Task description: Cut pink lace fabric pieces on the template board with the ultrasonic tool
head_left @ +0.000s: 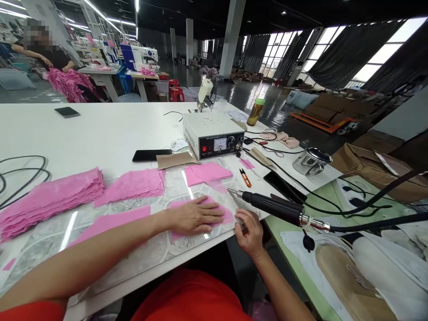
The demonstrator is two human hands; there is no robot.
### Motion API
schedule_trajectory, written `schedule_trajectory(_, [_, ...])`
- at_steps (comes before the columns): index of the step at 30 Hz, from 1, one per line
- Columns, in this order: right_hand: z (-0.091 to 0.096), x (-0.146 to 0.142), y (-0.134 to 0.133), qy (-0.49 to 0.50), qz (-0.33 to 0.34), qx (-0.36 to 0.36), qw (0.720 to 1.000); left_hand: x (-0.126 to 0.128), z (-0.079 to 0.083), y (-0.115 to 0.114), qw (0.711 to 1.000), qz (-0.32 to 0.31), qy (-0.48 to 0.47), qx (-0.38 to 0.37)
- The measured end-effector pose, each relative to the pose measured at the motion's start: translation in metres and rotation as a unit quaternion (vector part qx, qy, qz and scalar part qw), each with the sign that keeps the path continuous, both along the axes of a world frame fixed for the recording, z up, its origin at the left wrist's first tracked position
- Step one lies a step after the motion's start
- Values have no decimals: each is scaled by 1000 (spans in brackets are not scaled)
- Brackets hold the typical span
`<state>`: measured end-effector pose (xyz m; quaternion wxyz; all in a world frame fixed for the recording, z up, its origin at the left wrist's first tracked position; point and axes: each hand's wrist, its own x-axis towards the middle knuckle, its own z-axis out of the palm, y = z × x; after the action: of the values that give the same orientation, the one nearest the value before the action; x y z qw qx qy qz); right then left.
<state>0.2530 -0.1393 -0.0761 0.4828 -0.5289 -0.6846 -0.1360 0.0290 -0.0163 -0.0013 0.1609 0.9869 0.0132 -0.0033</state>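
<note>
Pink cloth (228, 216) lies near the table's front edge in the head view, under the left hand (195, 216). That hand is flat, palm down, fingers a little spread, grasping nothing. The right hand (249, 229) is at the edge, just right of the cloth, its fingers curled; I cannot tell whether they pinch anything. A clear sheet (157, 253) is spread along the front of the table (110, 129); whether the cloth is over or under it, I cannot tell.

Just above the right hand is a black pen tool (270, 207), its metal tip pointing left, near a pink pile (207, 173). Orange clippers (245, 177) lie right of that pile, and a control box (214, 136) stands behind it. Further left are a small stack (133, 186) and a tall stack (53, 196), both pink. The left forearm crosses over another pink piece (110, 220). A phone (284, 187) lies behind the tool, with a mug (312, 161) beyond it.
</note>
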Motion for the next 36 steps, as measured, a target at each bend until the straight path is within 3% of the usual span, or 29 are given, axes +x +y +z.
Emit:
schedule_trajectory(7, [6,-2,-1,10,-2,-18,1000,2,2,14,998,-53,-8,-13])
schedule_trajectory(21, [17,5,-6,15,35,-54,998,10,-4,18,997,-79,-17,5])
schedule_trajectory(36, [15,7,-6,-10,14,-62,998,15,-2,21,995,-84,-20,-46])
